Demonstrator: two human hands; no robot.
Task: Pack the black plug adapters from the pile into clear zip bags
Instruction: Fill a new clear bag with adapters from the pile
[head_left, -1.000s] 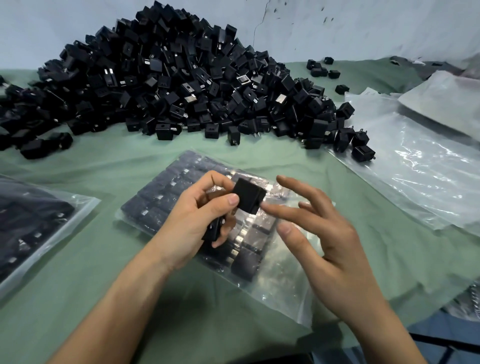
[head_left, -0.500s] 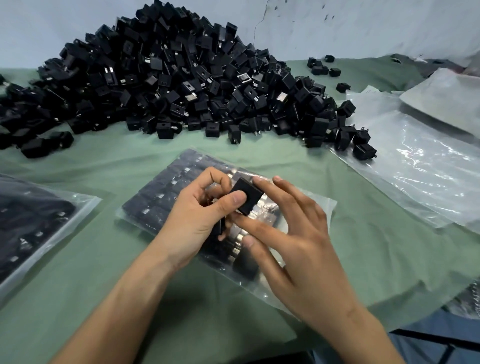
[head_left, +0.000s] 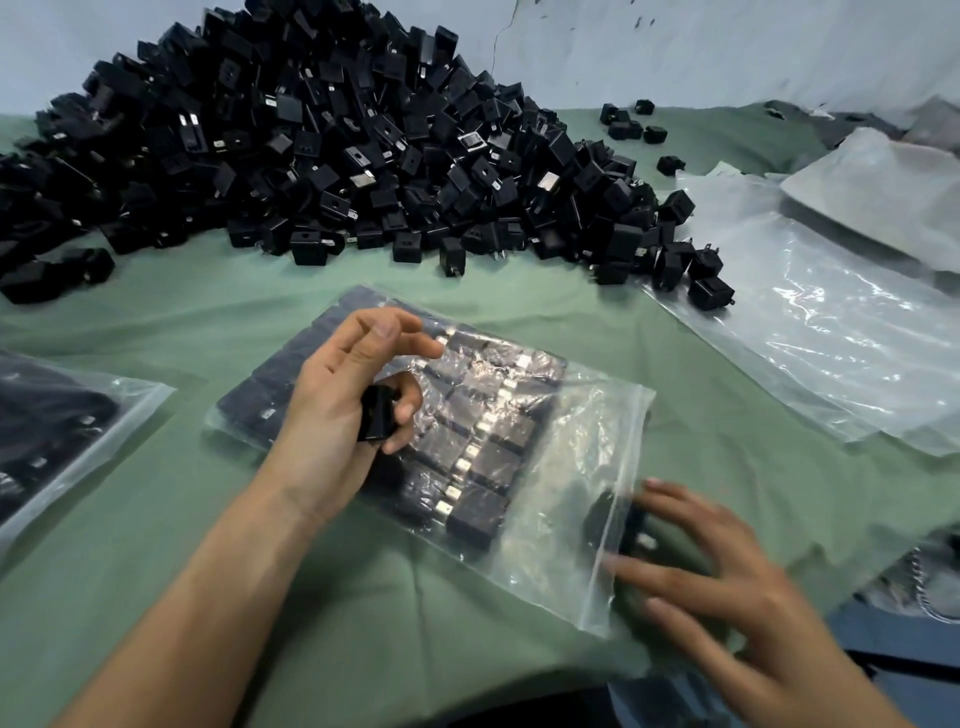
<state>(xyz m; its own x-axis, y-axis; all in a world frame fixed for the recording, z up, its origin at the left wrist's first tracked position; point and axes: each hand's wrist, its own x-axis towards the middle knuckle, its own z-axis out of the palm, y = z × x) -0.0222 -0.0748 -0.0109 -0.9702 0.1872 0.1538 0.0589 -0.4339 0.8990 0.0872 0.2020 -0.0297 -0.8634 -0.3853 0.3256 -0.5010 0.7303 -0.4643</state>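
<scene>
The left hand (head_left: 337, 410) curls its lower fingers round one black plug adapter (head_left: 376, 421) above the clear zip bag (head_left: 561, 530). The bag lies on the green-covered surface (head_left: 208, 597) with rows of adapters inside, near the big pile (head_left: 322, 145). The right hand (head_left: 727, 587) (blurred) has its fingers spread and straight at the bag's open mouth, by another adapter (head_left: 605, 514) there.

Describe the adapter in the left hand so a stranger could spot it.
In front of the big black pile lies a part-filled zip bag on green cloth. The left hand hovers over it. Its adapter is the only one held clear of pile, bag and cloth.
</scene>
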